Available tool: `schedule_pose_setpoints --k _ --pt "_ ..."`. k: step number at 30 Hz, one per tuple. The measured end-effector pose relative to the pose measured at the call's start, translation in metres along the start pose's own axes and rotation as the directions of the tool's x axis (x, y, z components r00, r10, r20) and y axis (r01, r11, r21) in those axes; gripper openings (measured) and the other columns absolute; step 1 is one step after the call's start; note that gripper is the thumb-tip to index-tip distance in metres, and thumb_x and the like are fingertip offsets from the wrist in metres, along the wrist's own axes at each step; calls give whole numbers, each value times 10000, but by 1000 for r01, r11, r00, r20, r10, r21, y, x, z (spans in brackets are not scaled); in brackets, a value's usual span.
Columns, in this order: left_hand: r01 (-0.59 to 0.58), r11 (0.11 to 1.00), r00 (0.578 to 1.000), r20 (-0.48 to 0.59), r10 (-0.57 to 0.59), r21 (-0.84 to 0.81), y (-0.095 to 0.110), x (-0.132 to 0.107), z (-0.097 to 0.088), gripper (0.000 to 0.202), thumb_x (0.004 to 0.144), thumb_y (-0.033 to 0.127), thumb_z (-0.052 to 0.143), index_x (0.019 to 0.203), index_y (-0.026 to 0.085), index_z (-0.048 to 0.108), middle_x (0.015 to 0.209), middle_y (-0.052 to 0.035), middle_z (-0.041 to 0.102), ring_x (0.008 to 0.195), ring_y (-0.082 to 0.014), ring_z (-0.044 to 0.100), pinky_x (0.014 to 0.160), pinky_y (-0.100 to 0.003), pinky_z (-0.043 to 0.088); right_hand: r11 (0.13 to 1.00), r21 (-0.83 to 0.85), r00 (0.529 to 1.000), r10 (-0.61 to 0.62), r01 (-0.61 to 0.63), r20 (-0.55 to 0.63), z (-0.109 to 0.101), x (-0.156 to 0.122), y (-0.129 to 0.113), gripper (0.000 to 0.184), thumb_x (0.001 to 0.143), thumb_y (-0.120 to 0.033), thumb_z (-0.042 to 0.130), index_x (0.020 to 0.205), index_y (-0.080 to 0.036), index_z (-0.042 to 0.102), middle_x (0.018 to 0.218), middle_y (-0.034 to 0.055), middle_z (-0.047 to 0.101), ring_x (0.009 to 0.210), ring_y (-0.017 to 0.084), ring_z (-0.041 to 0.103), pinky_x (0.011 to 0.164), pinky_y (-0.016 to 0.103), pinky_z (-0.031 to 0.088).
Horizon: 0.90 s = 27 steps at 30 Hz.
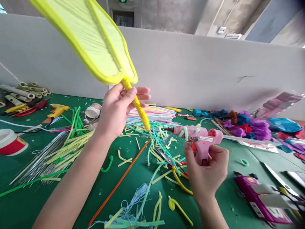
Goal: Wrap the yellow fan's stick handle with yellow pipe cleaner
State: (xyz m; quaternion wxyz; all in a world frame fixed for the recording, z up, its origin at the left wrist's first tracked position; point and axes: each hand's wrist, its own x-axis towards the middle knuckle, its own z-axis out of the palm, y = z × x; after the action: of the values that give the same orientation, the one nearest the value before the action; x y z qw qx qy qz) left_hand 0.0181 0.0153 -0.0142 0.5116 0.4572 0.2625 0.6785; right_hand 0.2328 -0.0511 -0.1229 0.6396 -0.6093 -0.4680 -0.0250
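My left hand point(119, 108) is closed around the yellow wrapped stem point(139, 109) of a big yellow-green leaf shape point(88, 35), holding it up and tilted to the upper left. My right hand point(207, 170) grips a pink glue gun point(200, 136) by its handle, a finger on the red trigger. The gun's nozzle points left, close to the lower tip of the stem. Below both lie cut chenille stems point(157, 149) in green, yellow and teal on the green table point(28, 203).
At the left are a bundle of thin wires point(40, 159), a yellow glue gun point(57, 110), cardboard tubes point(26, 90) and a red-and-white tub point(10, 143). Purple and blue fluffy material point(247, 125) lies at right, a magenta device point(262, 198) near the front right. A white partition point(202, 70) backs the table.
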Motion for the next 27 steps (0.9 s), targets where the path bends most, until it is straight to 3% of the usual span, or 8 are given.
schedule_pose_setpoints --k 11,17,21,27 --pt "-31 981 999 -35 39 189 -5 -1 0 390 830 146 731 1201 178 613 902 -50 756 704 -172 763 554 -180 595 983 46 983 -180 178 32 -2 -9 1 386 695 -289 815 869 -204 481 645 -73 488 429 72 474 352 162 371" --pt "26 996 998 -65 -20 88 -6 -2 0 730 796 72 743 1432 266 442 800 10 756 632 -139 746 536 -153 573 969 74 967 -241 235 84 -2 -13 0 352 707 -218 796 890 -209 495 651 -70 522 416 66 471 347 154 386" --pt "15 997 998 -68 -10 73 -7 -3 0 826 803 36 714 1507 259 343 768 36 765 617 -122 738 589 -149 575 964 68 961 -261 256 89 -2 -15 2 361 707 -215 801 903 -206 498 659 -67 528 416 66 475 347 153 391" --pt "-98 917 986 -84 141 387 -10 -2 2 818 856 67 664 1557 171 255 854 -18 791 690 -147 756 708 -209 600 954 31 947 -300 298 113 -1 -16 0 318 731 -222 779 883 -205 500 641 -75 510 423 63 475 371 147 398"
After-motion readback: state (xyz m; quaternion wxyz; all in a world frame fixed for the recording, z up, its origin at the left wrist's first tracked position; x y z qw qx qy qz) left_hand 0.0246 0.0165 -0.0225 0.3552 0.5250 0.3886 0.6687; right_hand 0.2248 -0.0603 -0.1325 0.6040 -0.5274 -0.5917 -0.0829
